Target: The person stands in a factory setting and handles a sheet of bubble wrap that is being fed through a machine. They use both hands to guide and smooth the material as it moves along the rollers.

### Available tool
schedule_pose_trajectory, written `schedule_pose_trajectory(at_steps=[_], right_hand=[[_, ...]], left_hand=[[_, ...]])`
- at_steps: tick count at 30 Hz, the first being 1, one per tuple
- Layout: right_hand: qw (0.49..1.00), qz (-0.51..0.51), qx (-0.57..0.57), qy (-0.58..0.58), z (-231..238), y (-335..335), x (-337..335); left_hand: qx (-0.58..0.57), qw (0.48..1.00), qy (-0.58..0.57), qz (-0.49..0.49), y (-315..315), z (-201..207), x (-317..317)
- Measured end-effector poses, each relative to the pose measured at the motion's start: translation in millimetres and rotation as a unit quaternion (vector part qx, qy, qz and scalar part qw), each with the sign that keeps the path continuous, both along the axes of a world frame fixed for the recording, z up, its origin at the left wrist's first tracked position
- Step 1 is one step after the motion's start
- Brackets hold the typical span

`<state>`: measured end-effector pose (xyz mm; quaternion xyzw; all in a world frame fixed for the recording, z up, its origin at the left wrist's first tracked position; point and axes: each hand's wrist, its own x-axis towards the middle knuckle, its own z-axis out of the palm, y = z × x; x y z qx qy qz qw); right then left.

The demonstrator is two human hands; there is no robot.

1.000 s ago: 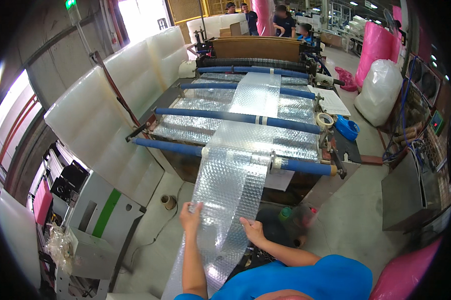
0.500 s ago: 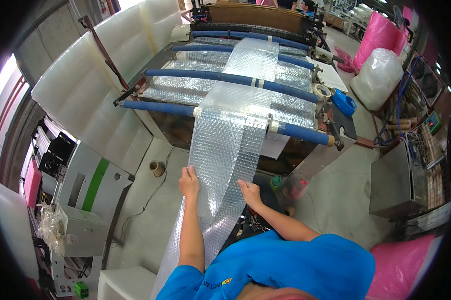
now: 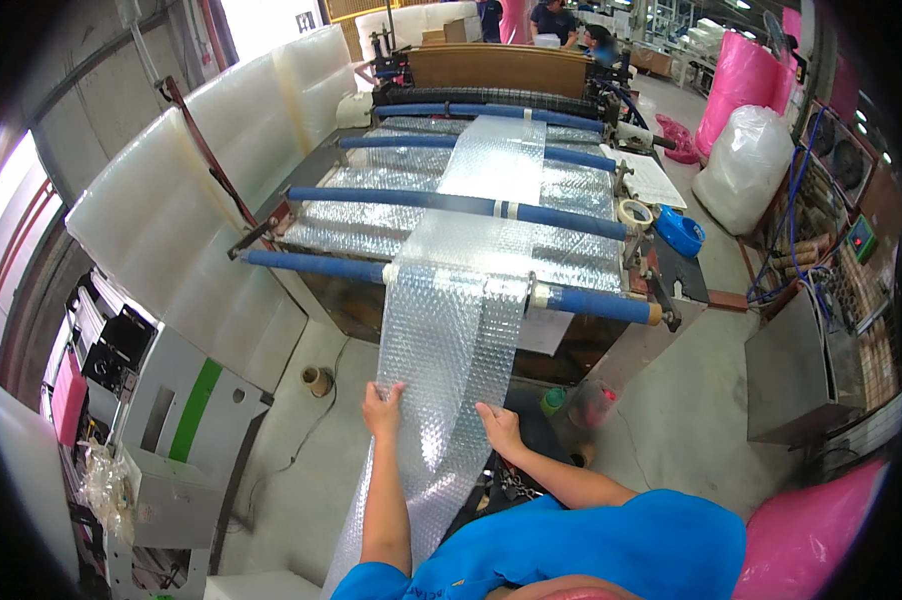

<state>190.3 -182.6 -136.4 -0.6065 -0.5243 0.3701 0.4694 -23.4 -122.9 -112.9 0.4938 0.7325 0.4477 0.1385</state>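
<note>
A long sheet of clear bubble wrap (image 3: 441, 335) runs over the blue rollers and hangs down toward me, its lower part passing under my left forearm. My left hand (image 3: 382, 408) pinches its left edge, thumb on top. Across from it, my right hand (image 3: 499, 428) is closed on the right edge at nearly the same height. A lengthwise fold or overlap shows along the right side of the wrap. The front blue roller (image 3: 596, 302) carries the sheet between two collars. Fingers beneath the sheet are hidden.
Silvery bubble sheeting (image 3: 346, 218) lies beneath the rollers. Tape rolls (image 3: 634, 213) and a blue tape dispenser (image 3: 680, 232) rest on the machine's right side. On the floor at left are a cardboard core (image 3: 317, 380) and a cable. Other people (image 3: 554, 22) stand far back.
The head view has tilted up, so the machine sits lower in the picture. Both hands keep hold of the bubble wrap's edges, and the left thumb now shows more plainly.
</note>
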Motion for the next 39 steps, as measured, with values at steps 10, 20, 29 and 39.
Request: schedule_pose_trajectory(at_steps=[10, 20, 29, 39], right_hand=[[0.999, 0.0, -0.02, -0.038, -3, 7, 5], [0.998, -0.006, -0.054, -0.035, -6, 13, 11], [0.994, 0.005, -0.096, -0.045, -31, 11, 11], [0.996, -0.018, 0.05, 0.072, 25, 72, 26]], left_hand=[[-0.031, 0.999, -0.007, -0.009, 9, -9, 8], [-0.01, 0.999, -0.036, -0.016, 19, -19, 18], [-0.034, 0.998, -0.032, -0.048, 17, -36, 12], [0.016, 0.997, -0.039, -0.066, 76, 24, 34]])
